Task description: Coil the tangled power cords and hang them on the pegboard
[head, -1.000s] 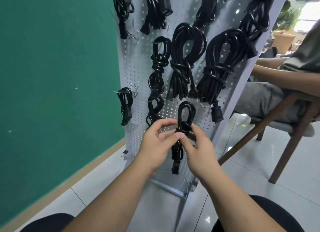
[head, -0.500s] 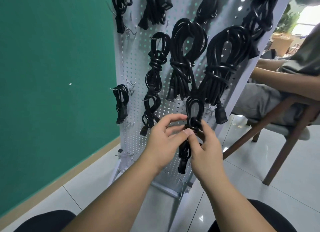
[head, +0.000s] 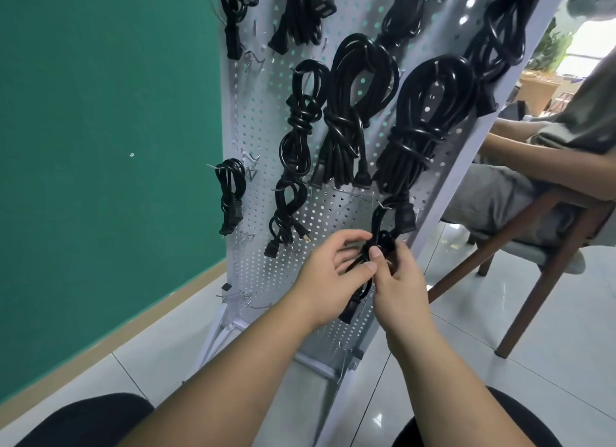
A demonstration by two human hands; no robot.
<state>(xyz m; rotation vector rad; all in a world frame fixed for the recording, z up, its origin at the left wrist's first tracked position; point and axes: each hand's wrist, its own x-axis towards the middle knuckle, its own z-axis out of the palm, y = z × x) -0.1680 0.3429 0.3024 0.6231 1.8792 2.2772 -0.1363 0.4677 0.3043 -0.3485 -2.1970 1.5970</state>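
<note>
Cord: coil's middle hidden inside the grip, loop at twelve o'clock against pegboard.
Left hand: pinches cord.
Right hand: pinches cord.

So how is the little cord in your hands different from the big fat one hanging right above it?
The small cord has few loops; the big bundle has many, so it's fatter. The left hand and right hand grip the small cord; the big bundle hangs untouched. The small cord is lower on the pegboard than the big bundle. Both are black and tied round the middle.
</note>
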